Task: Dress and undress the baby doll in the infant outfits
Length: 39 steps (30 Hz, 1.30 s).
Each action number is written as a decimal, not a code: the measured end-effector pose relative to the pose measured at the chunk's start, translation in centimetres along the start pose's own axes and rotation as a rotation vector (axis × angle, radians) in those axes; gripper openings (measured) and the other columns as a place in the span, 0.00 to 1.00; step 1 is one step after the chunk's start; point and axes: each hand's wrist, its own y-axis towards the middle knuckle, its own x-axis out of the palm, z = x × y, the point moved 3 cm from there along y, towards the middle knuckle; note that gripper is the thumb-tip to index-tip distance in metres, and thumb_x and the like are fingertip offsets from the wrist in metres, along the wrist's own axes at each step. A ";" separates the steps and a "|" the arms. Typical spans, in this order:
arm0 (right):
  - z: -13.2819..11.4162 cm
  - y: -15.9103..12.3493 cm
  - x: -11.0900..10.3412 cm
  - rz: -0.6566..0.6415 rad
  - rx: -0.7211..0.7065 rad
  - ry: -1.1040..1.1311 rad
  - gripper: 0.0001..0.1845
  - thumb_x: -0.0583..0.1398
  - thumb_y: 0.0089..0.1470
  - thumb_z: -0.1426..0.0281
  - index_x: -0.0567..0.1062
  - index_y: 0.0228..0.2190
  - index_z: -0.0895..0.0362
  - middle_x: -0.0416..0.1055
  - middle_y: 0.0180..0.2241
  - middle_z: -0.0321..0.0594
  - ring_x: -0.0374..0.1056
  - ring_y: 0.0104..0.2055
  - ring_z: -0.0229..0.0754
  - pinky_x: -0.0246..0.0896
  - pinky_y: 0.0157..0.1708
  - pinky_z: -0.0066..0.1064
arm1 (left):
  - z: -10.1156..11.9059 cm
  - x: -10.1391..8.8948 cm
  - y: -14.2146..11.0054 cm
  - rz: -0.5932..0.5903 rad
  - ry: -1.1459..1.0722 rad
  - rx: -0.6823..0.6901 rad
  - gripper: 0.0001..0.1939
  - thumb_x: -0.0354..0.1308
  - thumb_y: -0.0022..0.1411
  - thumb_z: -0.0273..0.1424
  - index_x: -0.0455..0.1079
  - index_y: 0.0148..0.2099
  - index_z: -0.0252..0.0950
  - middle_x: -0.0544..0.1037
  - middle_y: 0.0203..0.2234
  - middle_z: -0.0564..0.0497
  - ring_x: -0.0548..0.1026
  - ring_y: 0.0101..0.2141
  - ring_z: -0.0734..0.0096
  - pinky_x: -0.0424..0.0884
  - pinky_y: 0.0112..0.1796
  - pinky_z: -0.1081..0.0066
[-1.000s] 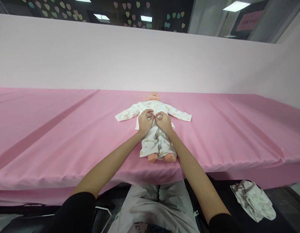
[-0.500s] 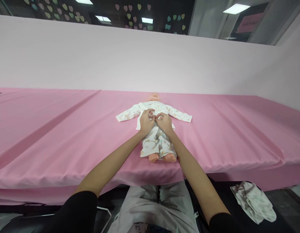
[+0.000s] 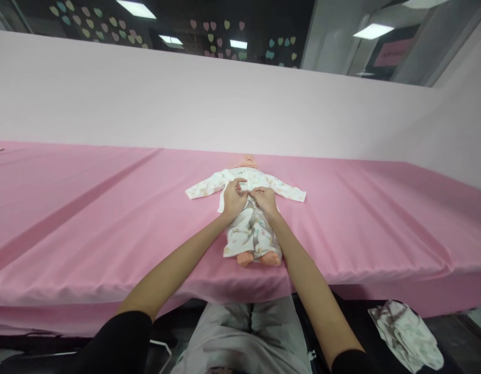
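A baby doll (image 3: pixel 248 160) lies on its back on the pink table (image 3: pixel 108 208), its bare feet (image 3: pixel 259 258) toward me. It wears a white printed romper (image 3: pixel 250 234) with both sleeves spread out sideways. My left hand (image 3: pixel 233 198) and my right hand (image 3: pixel 266 200) rest side by side on the doll's chest. Both hands have their fingers pinched together on the front of the romper at its middle seam.
A pale pink wall panel (image 3: pixel 186 104) rises behind the table. A crumpled printed cloth (image 3: pixel 406 335) lies on a dark surface at lower right, below the table's edge. My grey-trousered lap (image 3: pixel 244 337) is below the table's front edge.
Both hands have stayed pinched on the romper front, shifting only slightly. The view has tilted a little, so the doll sits lower in the picture.
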 end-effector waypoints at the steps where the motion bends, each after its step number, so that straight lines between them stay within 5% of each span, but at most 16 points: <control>1: 0.1 0.1 0.0 -0.001 0.007 0.014 0.13 0.55 0.40 0.64 0.76 0.22 0.59 0.61 0.12 0.30 0.56 0.17 0.33 0.51 0.20 0.24 | 0.0 0.0 0.0 0.004 0.005 0.000 0.18 0.55 0.47 0.20 0.67 0.42 0.38 0.62 0.29 0.55 0.66 0.23 0.78 0.67 0.30 0.73; 10: 0.1 0.0 0.3 -0.030 0.160 0.213 0.08 0.57 0.37 0.67 0.72 0.19 0.59 0.57 0.10 0.27 0.52 0.12 0.31 0.48 0.16 0.24 | 0.4 0.1 0.0 -0.017 0.043 0.033 0.17 0.54 0.49 0.18 0.69 0.41 0.37 0.60 0.29 0.53 0.65 0.23 0.77 0.68 0.32 0.71; 25: -0.2 -0.4 0.3 -0.020 0.136 0.276 0.06 0.56 0.39 0.68 0.70 0.20 0.59 0.56 0.11 0.26 0.52 0.12 0.30 0.45 0.15 0.23 | 0.8 0.0 -0.1 -0.053 0.104 0.035 0.16 0.52 0.51 0.18 0.70 0.41 0.37 0.62 0.34 0.51 0.69 0.29 0.76 0.69 0.36 0.72; 33: -1.6 -1.2 -0.8 0.063 -0.127 -0.191 0.10 0.55 0.46 0.68 0.77 0.27 0.56 0.60 0.13 0.29 0.55 0.18 0.33 0.51 0.24 0.25 | 0.6 -0.5 -1.2 -0.150 0.394 0.115 0.10 0.54 0.55 0.26 0.70 0.41 0.38 0.75 0.39 0.50 0.68 0.42 0.63 0.60 0.47 0.61; 39: -1.9 -1.7 -0.4 0.023 -0.227 -0.363 0.15 0.52 0.51 0.70 0.79 0.34 0.55 0.73 0.23 0.35 0.63 0.25 0.36 0.53 0.29 0.25 | -0.2 -1.9 -1.9 -0.127 0.415 -0.016 0.10 0.56 0.56 0.34 0.72 0.41 0.42 0.68 0.50 0.50 0.62 0.51 0.56 0.56 0.50 0.56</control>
